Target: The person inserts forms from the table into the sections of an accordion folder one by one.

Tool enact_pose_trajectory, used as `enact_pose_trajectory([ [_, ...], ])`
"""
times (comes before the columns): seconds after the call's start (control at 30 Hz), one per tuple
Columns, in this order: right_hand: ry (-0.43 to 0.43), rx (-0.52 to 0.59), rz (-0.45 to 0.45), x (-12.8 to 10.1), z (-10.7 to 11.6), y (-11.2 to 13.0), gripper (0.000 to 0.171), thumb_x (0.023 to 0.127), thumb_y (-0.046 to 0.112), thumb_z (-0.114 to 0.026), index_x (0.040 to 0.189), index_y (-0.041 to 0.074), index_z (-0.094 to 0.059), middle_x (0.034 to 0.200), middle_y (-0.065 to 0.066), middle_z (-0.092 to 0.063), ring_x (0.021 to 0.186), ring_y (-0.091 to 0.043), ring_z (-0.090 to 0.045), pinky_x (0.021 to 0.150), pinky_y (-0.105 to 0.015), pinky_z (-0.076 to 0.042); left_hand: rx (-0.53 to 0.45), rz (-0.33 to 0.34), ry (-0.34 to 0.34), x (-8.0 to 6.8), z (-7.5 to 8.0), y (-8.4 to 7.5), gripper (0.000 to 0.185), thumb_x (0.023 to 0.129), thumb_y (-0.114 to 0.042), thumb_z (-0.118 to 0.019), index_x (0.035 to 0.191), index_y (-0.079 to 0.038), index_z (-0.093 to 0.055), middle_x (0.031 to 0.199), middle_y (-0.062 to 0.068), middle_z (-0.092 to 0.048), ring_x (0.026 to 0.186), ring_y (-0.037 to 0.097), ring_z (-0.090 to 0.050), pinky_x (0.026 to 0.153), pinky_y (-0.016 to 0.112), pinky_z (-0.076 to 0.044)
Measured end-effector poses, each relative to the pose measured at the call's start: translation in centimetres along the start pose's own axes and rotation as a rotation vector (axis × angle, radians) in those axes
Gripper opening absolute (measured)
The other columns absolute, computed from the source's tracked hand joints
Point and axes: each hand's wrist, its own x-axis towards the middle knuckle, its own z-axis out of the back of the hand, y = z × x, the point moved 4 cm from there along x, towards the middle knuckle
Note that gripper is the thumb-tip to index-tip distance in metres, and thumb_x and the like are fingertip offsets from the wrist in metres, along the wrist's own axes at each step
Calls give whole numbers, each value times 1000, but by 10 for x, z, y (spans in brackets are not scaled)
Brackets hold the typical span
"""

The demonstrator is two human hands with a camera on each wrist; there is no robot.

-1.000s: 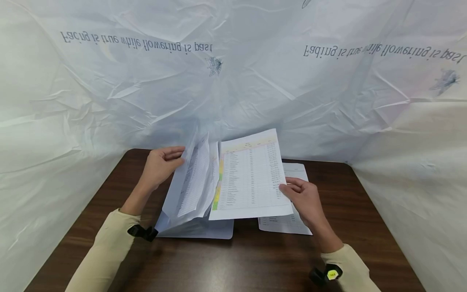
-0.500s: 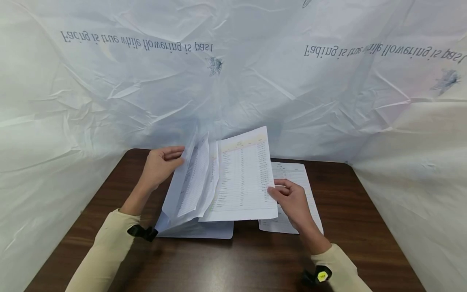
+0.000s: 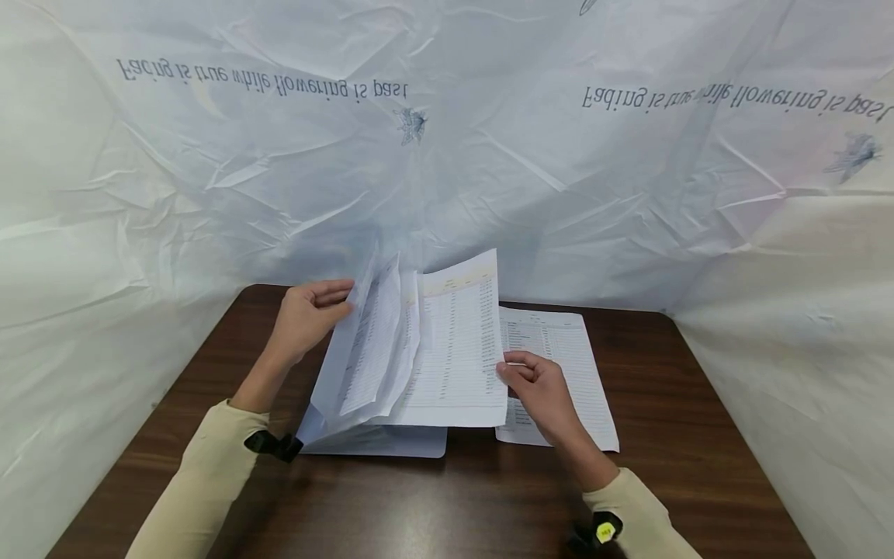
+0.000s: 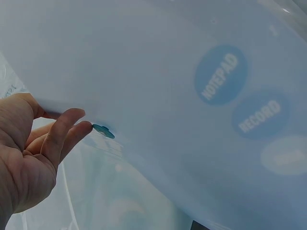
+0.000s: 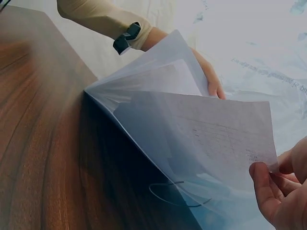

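Observation:
A translucent plastic document folder [image 3: 412, 441] stands opened on the table. My left hand [image 3: 306, 317] pinches its raised front cover by the edge, close to a teal snap button [image 4: 103, 131]. Blue ovals on that cover read NOTEPAD and RECORD in the left wrist view. Several printed papers [image 3: 372, 349] lean inside behind the cover. My right hand [image 3: 541, 388] pinches the right edge of a printed sheet [image 3: 457, 349] between thumb and fingers. The left part of that sheet sits within the folder, hidden behind the papers and cover; its right part sticks out.
Another printed sheet [image 3: 583, 376] lies flat on the dark wooden table [image 3: 419, 512], right of the folder and partly under my right hand. White plastic sheeting [image 3: 447, 171] with lettering hangs behind the table and along both sides.
My right hand has moved left with the printed sheet, carrying it deeper into the folder. More of the sheet on the table now shows. My left hand has stayed in place on the cover.

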Motion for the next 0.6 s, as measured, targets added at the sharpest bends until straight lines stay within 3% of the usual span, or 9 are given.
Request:
enact_pose_trajectory([
  [0.23, 46, 36, -1, -1, -7, 5, 29, 100, 7, -65, 125, -8, -67, 110, -22, -75, 94, -24, -75, 77, -32, -62, -1, 7, -6, -1, 0, 1, 41, 94, -10, -71, 134, -1, -67, 128, 21, -69, 118, 30, -67, 81, 15, -55],
  [0.6, 44, -12, 16, -3, -3, 12, 29, 98, 8, -67, 124, -5, -69, 108, -19, -76, 93, -23, -75, 77, -33, -62, 13, 6, -17, -1, 1, 2, 41, 94, -10, -71, 134, -2, -67, 128, 20, -69, 118, 32, -67, 80, 15, -56],
])
